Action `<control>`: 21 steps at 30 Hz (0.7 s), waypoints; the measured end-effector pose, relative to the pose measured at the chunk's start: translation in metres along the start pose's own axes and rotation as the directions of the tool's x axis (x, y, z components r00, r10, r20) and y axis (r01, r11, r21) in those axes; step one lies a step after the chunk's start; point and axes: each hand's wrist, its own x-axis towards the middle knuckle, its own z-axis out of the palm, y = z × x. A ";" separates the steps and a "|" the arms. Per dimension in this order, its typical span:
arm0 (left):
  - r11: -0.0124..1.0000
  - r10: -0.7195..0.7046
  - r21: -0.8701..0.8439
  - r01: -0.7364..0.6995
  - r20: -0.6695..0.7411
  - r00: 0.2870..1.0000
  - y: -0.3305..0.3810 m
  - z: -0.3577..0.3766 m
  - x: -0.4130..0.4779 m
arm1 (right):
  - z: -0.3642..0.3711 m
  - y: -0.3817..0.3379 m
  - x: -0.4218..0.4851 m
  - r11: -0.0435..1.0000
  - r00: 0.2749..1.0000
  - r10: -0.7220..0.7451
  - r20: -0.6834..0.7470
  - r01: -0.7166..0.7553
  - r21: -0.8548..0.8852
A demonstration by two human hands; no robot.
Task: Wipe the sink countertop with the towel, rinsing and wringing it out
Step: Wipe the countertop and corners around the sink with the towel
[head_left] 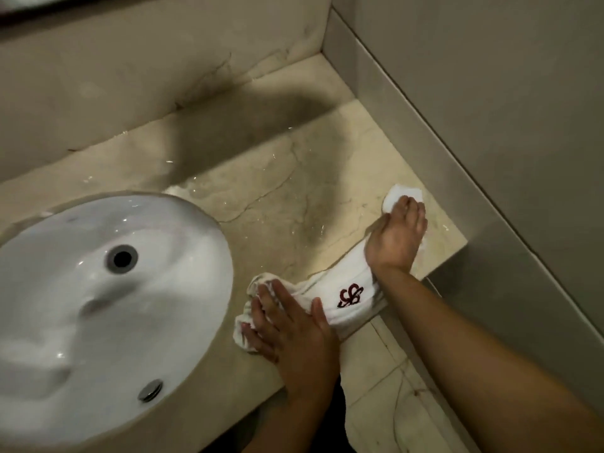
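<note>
Towel [346, 300]: lies stretched on counter [261, 191] right of sink [199, 256], ends pinned by left hand [291, 328] and right hand [395, 240], fingers straight, pressing flat, likely to sweep a wide wet strip.

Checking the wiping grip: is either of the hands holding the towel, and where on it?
Nothing is gripped. Both hands press the towel: left hand on its bunched end beside the sink, right hand on its far end.

The table [277, 191] is beige veined marble, wet in patches, with water beads [170, 162] glinting behind the basin. A white oval sink [183, 243] sits on its left part. A white towel [353, 273] bearing a red emblem lies stretched out along the front right edge, its near end just beside the sink.
</note>
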 end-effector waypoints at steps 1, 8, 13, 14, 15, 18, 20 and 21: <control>1.000 -0.011 0.000 0.011 -0.008 1.000 0.007 0.003 0.001 | 0.001 0.000 0.010 0.999 0.999 -0.034 0.009 0.034 0.012; 0.989 -0.149 -0.006 0.149 -0.038 0.988 0.062 0.015 0.012 | 0.012 -0.020 0.072 0.968 0.970 -0.243 0.009 0.242 0.070; 0.993 -0.115 0.005 0.116 -0.110 0.987 0.060 0.016 0.009 | -0.001 -0.024 0.065 0.970 0.971 -0.239 -0.014 0.239 -0.034; 0.994 -0.103 0.015 0.105 -0.107 0.989 0.060 0.014 0.008 | -0.006 -0.021 0.063 0.979 0.978 -0.206 -0.032 0.205 -0.018; 0.995 -0.098 0.022 0.100 -0.105 0.990 0.058 0.012 0.008 | -0.012 -0.015 0.061 0.986 0.984 -0.169 -0.055 0.168 -0.008; 0.995 -0.093 0.012 0.094 -0.086 0.992 0.060 0.007 0.009 | -0.030 0.013 0.048 0.998 0.992 -0.062 -0.110 0.059 -0.035; 0.997 -0.074 -0.002 0.074 -0.078 0.994 0.060 0.004 0.009 | -0.036 0.031 0.031 0.996 0.995 0.072 -0.075 -0.075 -0.047; 0.998 -0.062 -0.008 0.062 -0.076 0.995 0.059 0.003 0.010 | -0.034 0.039 0.023 0.987 0.987 0.154 -0.038 -0.155 -0.034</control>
